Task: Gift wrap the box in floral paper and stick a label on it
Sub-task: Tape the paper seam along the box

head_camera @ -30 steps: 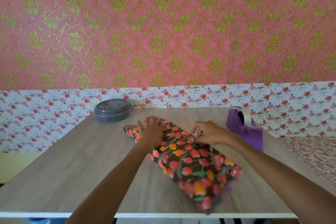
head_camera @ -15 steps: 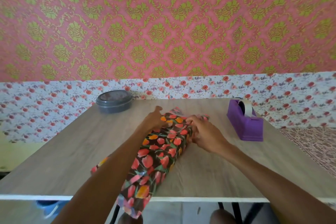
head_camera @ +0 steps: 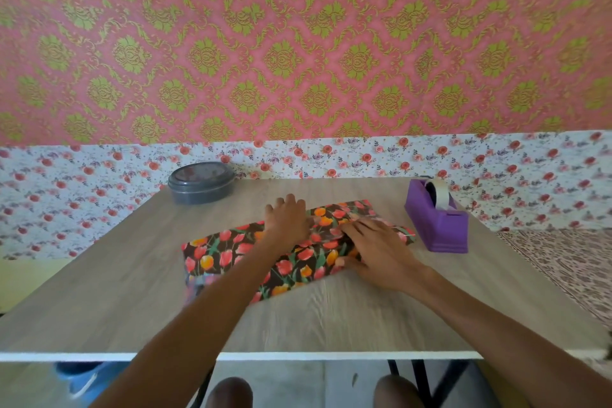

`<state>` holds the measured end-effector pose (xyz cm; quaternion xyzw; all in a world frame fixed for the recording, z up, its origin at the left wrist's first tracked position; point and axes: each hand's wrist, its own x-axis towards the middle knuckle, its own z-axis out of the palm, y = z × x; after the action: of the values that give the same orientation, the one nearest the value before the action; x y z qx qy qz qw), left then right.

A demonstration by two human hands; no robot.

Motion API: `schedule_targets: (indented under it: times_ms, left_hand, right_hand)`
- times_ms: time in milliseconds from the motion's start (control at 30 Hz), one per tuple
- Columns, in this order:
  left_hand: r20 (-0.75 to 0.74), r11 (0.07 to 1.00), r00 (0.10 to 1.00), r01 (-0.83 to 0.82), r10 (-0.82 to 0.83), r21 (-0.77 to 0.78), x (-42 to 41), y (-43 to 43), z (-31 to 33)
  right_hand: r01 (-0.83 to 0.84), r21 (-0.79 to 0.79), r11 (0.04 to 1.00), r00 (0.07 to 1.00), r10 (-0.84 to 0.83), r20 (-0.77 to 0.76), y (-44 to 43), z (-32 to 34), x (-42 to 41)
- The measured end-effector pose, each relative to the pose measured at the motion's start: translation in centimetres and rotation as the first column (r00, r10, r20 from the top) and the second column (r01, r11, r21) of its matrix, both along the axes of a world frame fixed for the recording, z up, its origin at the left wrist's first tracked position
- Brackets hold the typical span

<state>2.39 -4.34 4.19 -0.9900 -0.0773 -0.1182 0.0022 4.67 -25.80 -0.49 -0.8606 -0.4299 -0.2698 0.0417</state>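
Box (head_camera: 225, 248) swung back flat on worktop (head_camera: 132, 275), lying 8-to-2 o'clock; left hand (head_camera: 287, 220) presses open-palmed, right hand (head_camera: 374, 242) smooths the 3 o'clock end straight-fingered; end folds likely next.

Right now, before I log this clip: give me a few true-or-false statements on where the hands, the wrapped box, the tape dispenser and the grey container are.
1. The left hand lies flat on top of the wrapped box. True.
2. The purple tape dispenser stands to the left of the box. False: it stands to the box's right.
3. The right hand rests on the tape dispenser. False: it rests on the right end of the box.
4. The grey container stands at the far left corner of the table. True.
5. The box is lifted off the table. False: it lies on the table.
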Motion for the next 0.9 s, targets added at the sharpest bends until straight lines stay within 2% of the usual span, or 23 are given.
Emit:
schedule_targets:
  times_ms: [100, 167, 200, 267, 367, 467, 600, 733, 900]
  left_hand:
    - [-0.164, 0.982, 0.968, 0.185, -0.190, -0.047, -2.2, 0.2, 0.6]
    - [-0.265, 0.957, 0.923, 0.247, -0.279, -0.149, -3.8, 0.9, 0.7]
    - [-0.277, 0.952, 0.912, 0.271, -0.301, -0.142, -4.5, 1.3, 0.7]
    - [-0.225, 0.952, 0.925, 0.300, -0.305, -0.055, -5.7, 2.1, 0.0]
    - [-0.047, 0.963, 0.964, 0.260, -0.264, -0.074, -6.8, 2.3, -1.2]
    - [0.082, 0.954, 0.951, 0.300, -0.298, -0.013, -7.2, 1.6, -2.4]
    - [0.152, 0.947, 0.934, 0.317, -0.322, 0.058, -6.7, 0.9, -3.4]
    - [0.117, 0.944, 0.941, 0.303, -0.318, 0.131, -6.1, -0.3, -3.4]
    - [0.236, 0.951, 0.922, 0.286, -0.307, 0.118, -6.4, -0.3, -3.8]
  right_hand:
    - [0.081, 0.025, 0.996, 0.995, -0.082, 0.047, 0.2, -0.4, -0.3]
    - [0.122, 0.033, 0.992, 0.990, -0.124, 0.060, 0.1, -0.4, -0.2]
    - [0.136, 0.032, 0.990, 0.988, -0.138, 0.074, 0.0, -0.4, -0.1]
    - [0.157, 0.024, 0.987, 0.982, -0.159, 0.104, -0.1, -0.2, -0.2]
    - [0.182, 0.016, 0.983, 0.979, -0.182, 0.090, 0.1, 0.2, -0.5]
    - [0.199, 0.009, 0.980, 0.976, -0.199, 0.086, -0.3, 0.4, -0.3]
    - [0.163, 0.016, 0.986, 0.981, -0.164, 0.105, -1.6, 0.1, 0.4]
    - [0.075, 0.084, 0.994, 0.997, -0.074, -0.016, -3.0, 0.6, 1.0]
    - [0.125, 0.076, 0.989, 0.975, -0.108, -0.192, -3.8, 1.1, -0.2]
